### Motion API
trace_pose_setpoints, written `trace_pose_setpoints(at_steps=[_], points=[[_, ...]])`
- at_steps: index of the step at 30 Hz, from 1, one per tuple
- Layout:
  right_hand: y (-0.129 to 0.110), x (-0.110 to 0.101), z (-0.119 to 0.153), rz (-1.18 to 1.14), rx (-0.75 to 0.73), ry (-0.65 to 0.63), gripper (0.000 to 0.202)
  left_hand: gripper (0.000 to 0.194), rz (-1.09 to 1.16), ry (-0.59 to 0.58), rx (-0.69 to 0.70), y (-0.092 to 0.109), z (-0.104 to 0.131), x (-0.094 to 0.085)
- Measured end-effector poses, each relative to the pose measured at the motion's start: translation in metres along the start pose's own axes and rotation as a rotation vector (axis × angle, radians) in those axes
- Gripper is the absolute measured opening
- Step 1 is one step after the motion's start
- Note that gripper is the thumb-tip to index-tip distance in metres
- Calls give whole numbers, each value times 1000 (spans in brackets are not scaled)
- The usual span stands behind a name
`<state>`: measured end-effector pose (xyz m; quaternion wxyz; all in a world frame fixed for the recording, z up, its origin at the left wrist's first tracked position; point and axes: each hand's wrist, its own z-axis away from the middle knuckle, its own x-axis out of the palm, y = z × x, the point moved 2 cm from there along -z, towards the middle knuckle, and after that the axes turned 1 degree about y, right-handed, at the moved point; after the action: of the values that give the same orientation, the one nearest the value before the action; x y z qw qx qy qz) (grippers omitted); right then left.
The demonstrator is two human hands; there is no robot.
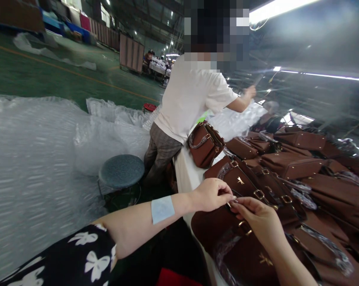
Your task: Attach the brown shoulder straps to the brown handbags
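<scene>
My left hand [212, 194] and my right hand [258, 216] meet above a brown handbag [209, 224] at the near edge of the table. The fingertips of both are pinched together on a small piece, partly gold-coloured, too small and covered to name. This handbag has gold buckles, a gold dragonfly emblem and a handle [227, 250] wrapped in clear plastic. Just beyond my hands lies another brown handbag [223, 171] with the same dragonfly emblem. A pale blue patch [163, 209] is on my left forearm.
Many brown handbags [292, 163] crowd the white table [185, 171] to the right. A co-worker in a white shirt [188, 95] stands ahead at the table, one arm stretched out. A round stool [121, 171] and a large heap of bubble wrap [33, 178] are on the left.
</scene>
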<state>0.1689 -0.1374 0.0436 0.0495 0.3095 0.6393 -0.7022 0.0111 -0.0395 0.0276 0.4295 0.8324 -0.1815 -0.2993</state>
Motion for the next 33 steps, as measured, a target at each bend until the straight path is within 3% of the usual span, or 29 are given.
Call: trace_pose_setpoints(at_steps=[20,33], points=[[3,0,-2,92,-15,-13,34,16,-144,15,81,3,2,3],[-29,8,2,496,-117,9,20,12,-567,15,171,28,7,3]])
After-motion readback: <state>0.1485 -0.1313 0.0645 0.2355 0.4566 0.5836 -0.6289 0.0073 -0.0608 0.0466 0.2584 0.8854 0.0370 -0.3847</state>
